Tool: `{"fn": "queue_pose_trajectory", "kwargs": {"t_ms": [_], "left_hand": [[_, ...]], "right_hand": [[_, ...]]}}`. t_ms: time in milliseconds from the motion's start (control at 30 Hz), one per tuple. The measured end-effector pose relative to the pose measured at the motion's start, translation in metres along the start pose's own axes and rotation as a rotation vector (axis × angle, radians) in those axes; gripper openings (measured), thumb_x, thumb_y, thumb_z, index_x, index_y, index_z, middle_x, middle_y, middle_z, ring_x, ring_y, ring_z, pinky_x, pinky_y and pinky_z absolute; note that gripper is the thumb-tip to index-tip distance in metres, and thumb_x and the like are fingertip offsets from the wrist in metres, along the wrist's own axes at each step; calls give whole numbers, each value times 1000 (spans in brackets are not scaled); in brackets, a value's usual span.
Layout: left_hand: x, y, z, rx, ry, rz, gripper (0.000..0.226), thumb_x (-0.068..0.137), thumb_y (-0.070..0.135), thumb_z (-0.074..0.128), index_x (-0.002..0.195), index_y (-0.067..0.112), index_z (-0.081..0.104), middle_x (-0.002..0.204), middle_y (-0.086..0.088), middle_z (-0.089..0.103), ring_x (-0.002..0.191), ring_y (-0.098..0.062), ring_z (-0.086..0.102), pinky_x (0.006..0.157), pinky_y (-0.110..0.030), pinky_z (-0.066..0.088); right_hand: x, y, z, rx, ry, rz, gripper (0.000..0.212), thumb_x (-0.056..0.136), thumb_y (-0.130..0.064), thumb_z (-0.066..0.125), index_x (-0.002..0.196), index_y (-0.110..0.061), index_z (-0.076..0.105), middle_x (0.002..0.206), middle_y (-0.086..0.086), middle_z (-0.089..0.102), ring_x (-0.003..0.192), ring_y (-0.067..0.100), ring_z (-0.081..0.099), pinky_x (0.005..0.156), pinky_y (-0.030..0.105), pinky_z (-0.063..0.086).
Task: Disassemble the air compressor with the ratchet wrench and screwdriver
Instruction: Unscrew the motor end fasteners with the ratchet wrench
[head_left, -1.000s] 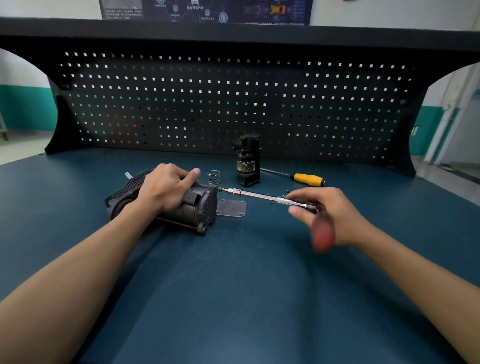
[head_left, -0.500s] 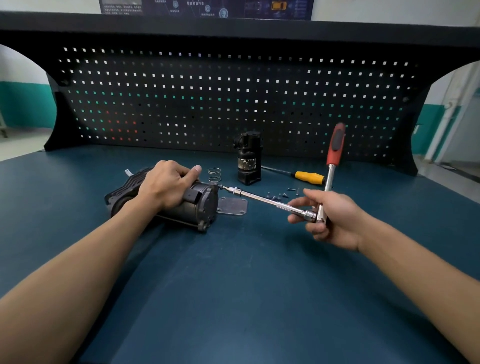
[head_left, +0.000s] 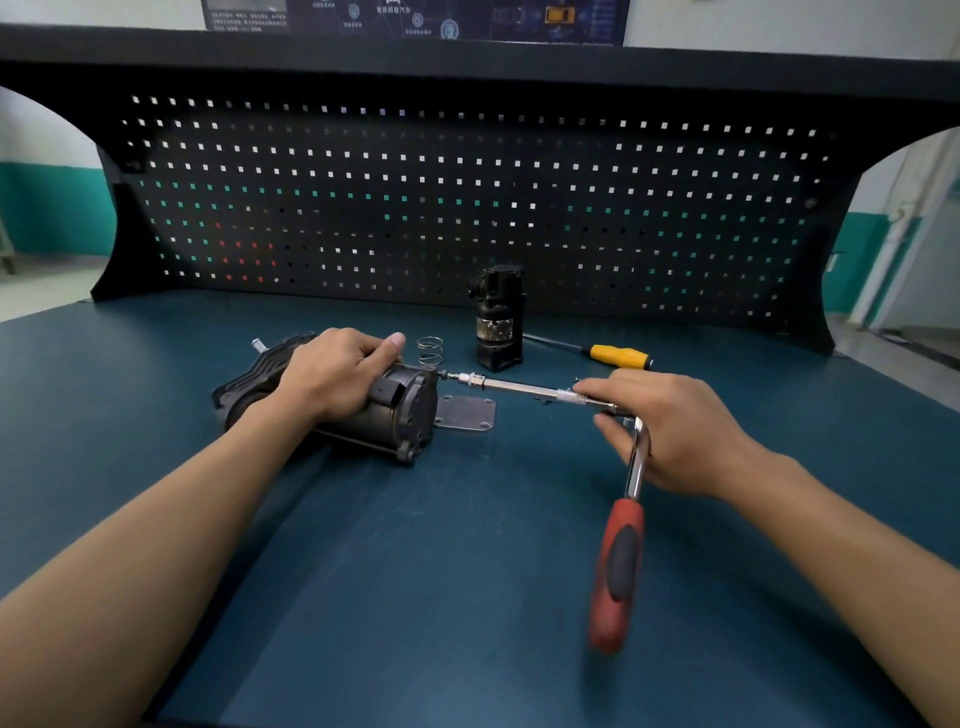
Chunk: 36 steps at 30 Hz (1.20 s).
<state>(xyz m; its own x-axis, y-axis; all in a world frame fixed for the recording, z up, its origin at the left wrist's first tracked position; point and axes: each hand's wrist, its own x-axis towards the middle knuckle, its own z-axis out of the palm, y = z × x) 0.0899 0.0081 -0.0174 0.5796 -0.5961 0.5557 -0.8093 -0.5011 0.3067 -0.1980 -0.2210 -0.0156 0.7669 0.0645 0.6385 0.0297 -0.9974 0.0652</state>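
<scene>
Compressor (head_left: 402, 415) lies under gripping left hand (head_left: 337, 371); right hand (head_left: 675, 431) holds ratchet wrench (head_left: 618, 561).

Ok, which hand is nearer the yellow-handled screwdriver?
Right. The right hand, holding the ratchet wrench, is just in front of the screwdriver; the left hand grips the air compressor, farther left.

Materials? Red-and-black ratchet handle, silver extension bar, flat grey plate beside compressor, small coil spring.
Red-and-black ratchet handle: matte rubber or plastic grip, no glints.
Silver extension bar: polished, likely chromed steel; bright highlights, knurled band.
Flat grey plate: dull bare metal, alloy unclear; even satin sheen.
Small coil spring: thin bright wire, probably steel.
</scene>
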Motion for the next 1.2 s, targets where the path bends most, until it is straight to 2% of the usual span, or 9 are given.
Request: {"fn": "queue_pose_trajectory", "kwargs": {"t_ms": [100,200,433,533,633,733,933,1067,1200], "left_hand": [[0,1,1,-38,37,-6,67,93,70,34,85,20,78,74,-2,66,85,-34,62,71,-38,47],[1,0,0,-54,35,8,87,79,79,24,79,6,72,78,-20,65,81,-37,60,75,-45,52],[3,0,-1,-59,21,26,89,81,75,25,76,-2,69,72,-25,63,77,-39,58,74,-50,51],[4,0,-1,-57,21,46,88,82,73,26,73,-4,67,72,-26,63,76,-40,57,71,-49,49],[4,0,-1,-46,31,48,88,82,73,26,70,-4,65,74,-27,63,76,-40,57,71,-49,50],[4,0,-1,-42,37,51,87,84,72,28,70,-5,64,72,-25,63,73,-38,57,71,-50,50],[4,0,-1,-39,48,57,84,86,69,30,68,-6,62,66,-26,59,71,-39,55,68,-49,49],[3,1,-1,-50,49,57,78,89,65,33,62,-5,57,61,-25,53,71,-40,53,67,-49,48],[3,1,-1,-76,46,47,75,87,67,35,61,-1,50,57,-20,47,71,-40,52,66,-48,48]], "right_hand": [[1,-2,-2,-4,0,2,42,82,-8,75,121,-21,69,86,-6,67,77,23,63,59,45,56],[0,-2,1,27,5,29,42,82,-9,76,121,-22,69,87,-8,67,78,20,63,63,44,56],[3,0,7,322,-71,243,25,86,-24,79,111,-21,73,91,-16,70,91,11,66,83,37,55],[9,-5,4,632,-158,482,12,93,-30,69,97,-19,73,87,-4,72,70,2,63,66,18,51],[12,-10,2,862,-211,763,42,97,-50,53,97,-13,73,75,3,71,50,9,49,44,20,35],[16,-10,-3,1213,-238,1072,53,100,-55,46,100,-8,72,76,14,71,43,14,44,35,19,26],[16,-5,-7,1728,-389,1273,55,102,-47,41,87,-6,75,72,11,62,33,5,35,24,13,24],[15,-3,-2,1811,-344,1326,44,103,-43,42,95,-6,62,70,11,59,31,4,33,24,12,24],[14,-5,4,1492,-288,1193,48,104,-43,42,85,-12,73,65,10,60,33,8,30,29,15,21]]}}
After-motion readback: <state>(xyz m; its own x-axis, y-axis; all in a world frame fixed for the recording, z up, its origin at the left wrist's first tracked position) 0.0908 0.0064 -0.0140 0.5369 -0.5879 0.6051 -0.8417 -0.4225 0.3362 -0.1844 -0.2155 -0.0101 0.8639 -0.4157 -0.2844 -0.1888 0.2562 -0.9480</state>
